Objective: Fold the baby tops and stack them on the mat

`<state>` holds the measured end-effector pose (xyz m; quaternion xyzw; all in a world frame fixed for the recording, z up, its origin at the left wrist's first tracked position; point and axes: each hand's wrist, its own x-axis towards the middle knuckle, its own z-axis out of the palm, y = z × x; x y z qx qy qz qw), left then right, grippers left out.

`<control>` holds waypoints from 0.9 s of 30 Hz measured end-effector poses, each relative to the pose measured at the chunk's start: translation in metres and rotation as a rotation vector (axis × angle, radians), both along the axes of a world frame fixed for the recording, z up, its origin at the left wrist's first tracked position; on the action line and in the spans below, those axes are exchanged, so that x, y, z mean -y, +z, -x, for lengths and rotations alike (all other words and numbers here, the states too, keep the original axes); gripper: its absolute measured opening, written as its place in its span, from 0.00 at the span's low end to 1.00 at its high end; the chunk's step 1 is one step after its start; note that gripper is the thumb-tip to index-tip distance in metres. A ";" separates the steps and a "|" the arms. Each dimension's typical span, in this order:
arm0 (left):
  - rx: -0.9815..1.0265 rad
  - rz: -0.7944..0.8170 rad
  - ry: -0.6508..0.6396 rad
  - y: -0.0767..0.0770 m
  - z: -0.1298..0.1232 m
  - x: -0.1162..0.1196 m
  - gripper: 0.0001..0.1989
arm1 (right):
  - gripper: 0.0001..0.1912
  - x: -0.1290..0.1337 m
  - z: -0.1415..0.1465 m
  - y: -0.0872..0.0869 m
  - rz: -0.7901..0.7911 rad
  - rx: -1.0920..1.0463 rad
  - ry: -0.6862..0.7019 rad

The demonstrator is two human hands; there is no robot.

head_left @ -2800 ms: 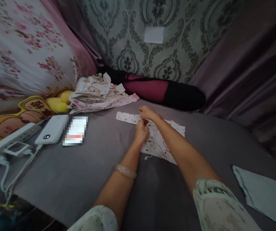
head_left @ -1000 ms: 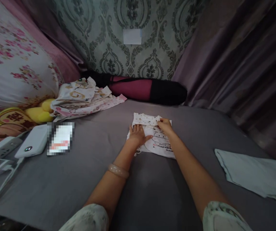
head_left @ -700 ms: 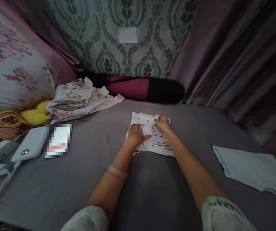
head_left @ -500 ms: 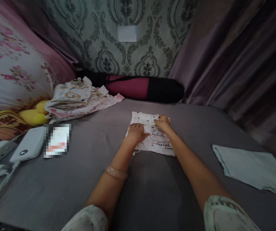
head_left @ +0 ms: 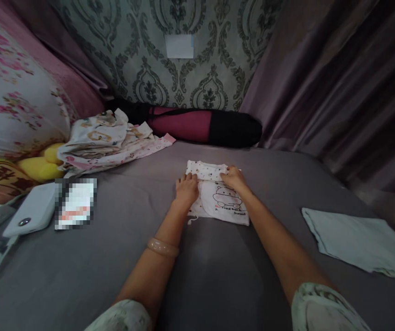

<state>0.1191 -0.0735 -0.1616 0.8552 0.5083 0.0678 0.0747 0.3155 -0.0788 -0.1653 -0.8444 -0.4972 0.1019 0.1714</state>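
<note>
A small white baby shirt (head_left: pixel 214 202) lies on the bed with a cartoon animal and lettering on its front. Its dotted top part (head_left: pixel 209 172) is folded down across it. At the left edge of the shirt is my left hand (head_left: pixel 187 188), fingers bent over the cloth by the fold, the thumb mostly hidden. My right hand (head_left: pixel 234 177) pinches the upper right corner of the folded part between thumb and fingers. A thin white tie (head_left: pixel 193 219) pokes out at the lower left of the shirt.
On the grey bed sheet (head_left: pixel 121 271), a folded pale green cloth (head_left: pixel 356 239) lies right. Piled clothes (head_left: pixel 104 142) are far left, near a yellow plush (head_left: pixel 42 168). A white power bank (head_left: pixel 33 209) with cables is left. A black-and-maroon long bag (head_left: pixel 183 125) lies along the wall.
My left hand has slid left from the middle of the shirt to its left edge, its thumb drawn in. My right hand stays at the right corner. The view has shifted slightly.
</note>
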 end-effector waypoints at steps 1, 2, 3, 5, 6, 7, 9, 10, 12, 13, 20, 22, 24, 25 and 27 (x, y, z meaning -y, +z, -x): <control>-0.008 0.014 0.005 -0.001 0.000 0.000 0.19 | 0.20 0.003 0.002 0.000 -0.017 0.038 -0.005; -0.015 0.024 0.010 -0.002 0.001 0.000 0.19 | 0.20 0.006 0.004 0.000 -0.042 0.089 -0.003; -0.018 0.028 0.012 -0.003 0.000 0.000 0.20 | 0.20 0.010 0.007 0.000 -0.071 0.143 0.014; -0.017 0.027 -0.005 -0.005 -0.002 0.000 0.22 | 0.22 0.017 0.014 -0.002 -0.119 0.235 0.121; -0.014 0.025 -0.025 -0.006 -0.004 0.000 0.23 | 0.23 0.019 0.018 -0.004 -0.125 0.263 0.205; -0.013 0.026 -0.049 -0.007 -0.005 -0.001 0.24 | 0.25 0.021 0.021 -0.006 -0.115 0.278 0.294; -0.012 0.036 -0.089 -0.011 -0.008 -0.002 0.26 | 0.28 0.023 0.025 -0.011 -0.067 0.283 0.430; -0.013 0.043 -0.096 -0.013 -0.009 -0.002 0.27 | 0.28 0.023 0.026 -0.013 -0.036 0.274 0.465; -0.019 0.069 -0.088 -0.017 -0.010 -0.004 0.29 | 0.29 0.021 0.027 -0.017 0.024 0.240 0.482; -0.025 0.086 -0.080 -0.018 -0.010 -0.005 0.30 | 0.29 0.020 0.027 -0.019 0.047 0.219 0.477; -0.022 0.127 -0.053 -0.019 -0.006 -0.006 0.30 | 0.30 0.011 0.024 -0.015 0.162 0.097 0.458; -0.007 0.113 -0.054 -0.019 -0.006 -0.006 0.29 | 0.30 0.007 0.023 -0.007 0.217 0.061 0.451; 0.004 0.093 -0.051 -0.019 -0.006 -0.006 0.29 | 0.31 0.002 0.025 0.001 0.226 0.062 0.453; 0.009 0.084 -0.048 -0.018 -0.006 -0.006 0.28 | 0.32 -0.002 0.028 0.005 0.201 0.079 0.464; 0.015 0.077 -0.041 -0.017 -0.006 -0.006 0.28 | 0.32 -0.011 0.037 0.009 0.111 0.110 0.516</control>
